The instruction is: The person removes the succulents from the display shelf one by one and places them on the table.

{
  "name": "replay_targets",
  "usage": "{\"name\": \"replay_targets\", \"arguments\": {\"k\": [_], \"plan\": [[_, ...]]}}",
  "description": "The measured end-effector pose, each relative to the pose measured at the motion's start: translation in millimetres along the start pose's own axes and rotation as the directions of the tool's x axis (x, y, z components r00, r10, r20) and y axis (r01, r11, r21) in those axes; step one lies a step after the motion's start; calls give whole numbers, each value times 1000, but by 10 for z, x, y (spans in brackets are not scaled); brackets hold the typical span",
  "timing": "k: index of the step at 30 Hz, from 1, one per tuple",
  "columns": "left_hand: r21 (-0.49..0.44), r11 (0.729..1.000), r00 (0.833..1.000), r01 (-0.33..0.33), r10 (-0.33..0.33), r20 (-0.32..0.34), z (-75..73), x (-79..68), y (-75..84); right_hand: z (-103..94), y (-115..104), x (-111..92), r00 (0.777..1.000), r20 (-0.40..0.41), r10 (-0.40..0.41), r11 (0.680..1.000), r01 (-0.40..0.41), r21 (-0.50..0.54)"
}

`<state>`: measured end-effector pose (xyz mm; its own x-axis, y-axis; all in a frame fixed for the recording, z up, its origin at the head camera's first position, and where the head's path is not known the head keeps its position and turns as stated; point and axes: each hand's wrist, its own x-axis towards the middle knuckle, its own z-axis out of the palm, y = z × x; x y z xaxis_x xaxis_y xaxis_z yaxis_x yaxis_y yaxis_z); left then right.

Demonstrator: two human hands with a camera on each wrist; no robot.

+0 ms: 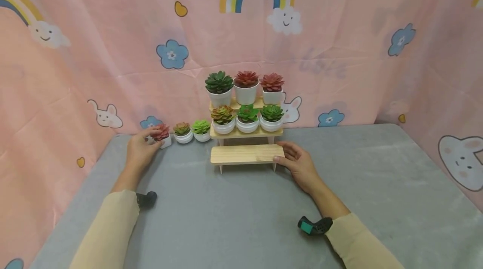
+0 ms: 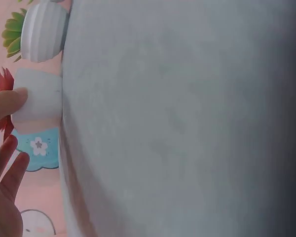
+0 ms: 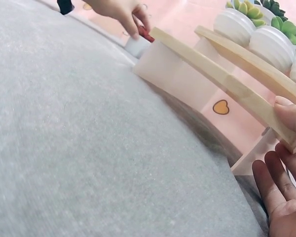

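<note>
At the left end of the table, my left hand (image 1: 141, 148) holds a red succulent in a white square pot (image 1: 164, 139), thumb on the near side and fingers at the back. In the left wrist view the thumb lies against the white pot (image 2: 38, 101), whose base is at the tabletop. My right hand (image 1: 299, 167) grips the right end of the low front step of a wooden plant stand (image 1: 245, 154). The right wrist view has the thumb on top of the wooden board (image 3: 222, 81) and a fingertip under its corner.
Beside the left hand's pot stand an orange-green succulent (image 1: 183, 134) and a bright green one (image 1: 201, 131). Several potted succulents fill the stand's middle step (image 1: 247, 133) and top step. A pink printed curtain (image 1: 339, 71) hangs behind the grey table (image 1: 226, 218).
</note>
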<state>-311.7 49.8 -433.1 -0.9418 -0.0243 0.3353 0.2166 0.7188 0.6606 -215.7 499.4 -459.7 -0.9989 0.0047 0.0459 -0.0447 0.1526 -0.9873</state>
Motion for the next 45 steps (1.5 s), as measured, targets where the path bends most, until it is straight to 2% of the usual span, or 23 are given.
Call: {"name": "replay_targets", "arguments": {"k": [4, 8, 12, 16, 20, 23, 29, 35, 41, 45], "plan": [[88, 996, 1000, -6, 3, 27, -109, -46, 57, 14, 3, 10, 1000, 7, -2, 1000, 2, 7], [107, 994, 999, -1, -4, 43, -211, -79, 126, 14, -1, 12, 1000, 13, 5, 1000, -5, -2], [82, 995, 998, -55, 54, 12, -279, -77, 243, 1, 1, 13, 1000, 12, -1, 1000, 1, -5], [26, 996, 997, -80, 80, -3, -302, -75, 467, -16, 11, 17, 1000, 12, -14, 1000, 14, 8], [-87, 994, 997, -64, 67, 36, -279, -88, 756, -32, 16, 21, 1000, 15, -24, 1000, 23, 12], [-183, 981, 993, -71, 86, 79, -255, -108, 963, -31, 14, 20, 1000, 17, -25, 1000, 24, 15], [-274, 957, 983, -96, 135, 124, -212, -161, 1347, -15, 1, 15, 1000, 19, -24, 999, 24, 23], [-314, 935, 974, -167, 206, 96, -99, -193, 1619, -11, 1, 18, 1000, 19, -12, 1000, 12, 13], [-415, 885, 970, -211, 242, 24, 75, -182, 1850, -15, -2, 15, 1000, 15, -11, 1000, 11, 15], [-477, 851, 973, -218, 229, -35, 187, -175, 1949, -9, -7, 13, 1000, 13, -5, 1000, 5, 17]]}}
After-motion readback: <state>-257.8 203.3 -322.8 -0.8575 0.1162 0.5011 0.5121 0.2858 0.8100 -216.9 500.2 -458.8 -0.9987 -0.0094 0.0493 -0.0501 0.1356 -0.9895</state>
